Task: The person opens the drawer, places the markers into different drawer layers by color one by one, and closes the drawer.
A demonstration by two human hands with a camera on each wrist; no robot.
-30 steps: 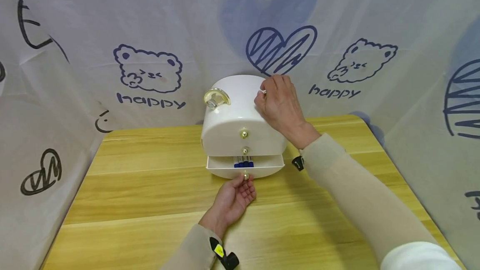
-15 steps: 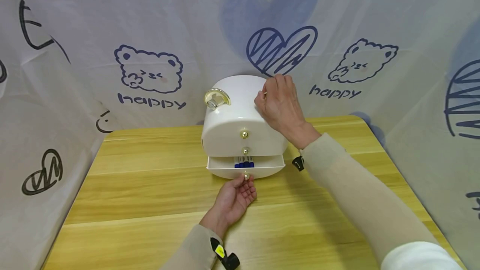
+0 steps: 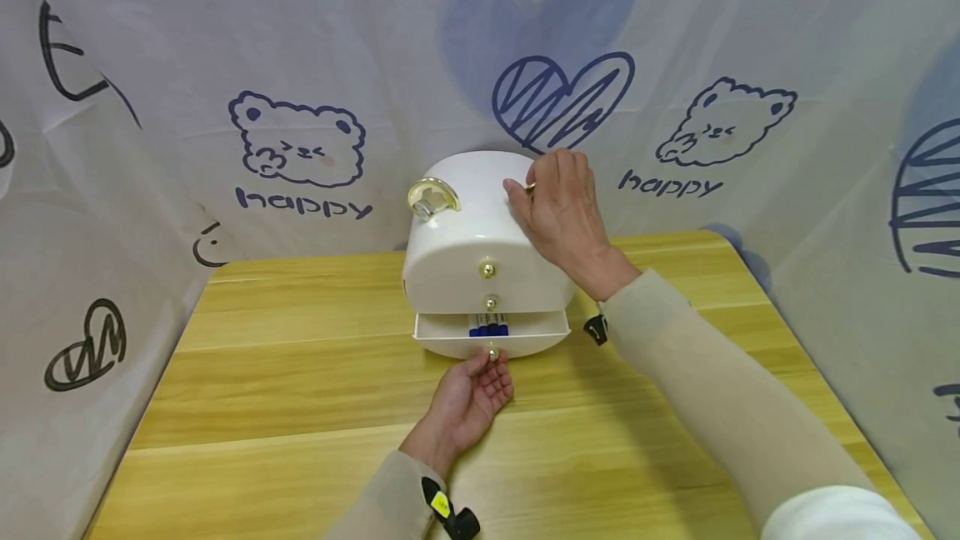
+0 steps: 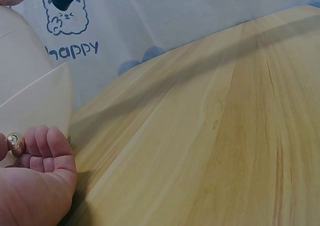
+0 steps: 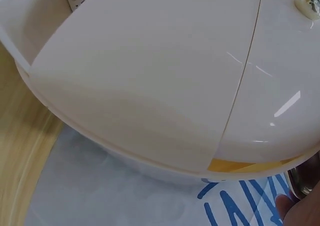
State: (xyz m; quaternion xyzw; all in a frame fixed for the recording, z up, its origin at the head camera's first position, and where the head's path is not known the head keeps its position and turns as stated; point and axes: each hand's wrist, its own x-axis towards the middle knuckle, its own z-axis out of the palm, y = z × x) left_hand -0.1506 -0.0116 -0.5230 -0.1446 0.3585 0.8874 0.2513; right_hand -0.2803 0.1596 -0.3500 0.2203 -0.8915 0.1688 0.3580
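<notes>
A white storage box [image 3: 480, 190] with a rounded top stands at the back of the table. Its bottom drawer [image 3: 540, 325] is pulled out, and several blue-capped markers [image 3: 489, 328] lie inside. Palm up, my left hand [image 3: 461, 407] pinches the gold knob [image 4: 15, 143] of that drawer between thumb and curled fingers. My right hand [image 3: 562, 211] is at the top right of the box, fingers curled over a shiny metal handle [image 5: 302, 180] that it mostly hides. A matching gold handle [image 3: 435, 194] shows at the top left.
Two more gold knobs, an upper knob [image 3: 488, 270] and a lower knob [image 3: 491, 302], sit on the box front. The wooden table [image 3: 285, 373] extends to both sides. Behind it hangs a printed white cloth [image 3: 420, 40], close to the box.
My right thumb has shifted slightly left, away from the curled fingers. The left hand and the drawer stay where they were.
</notes>
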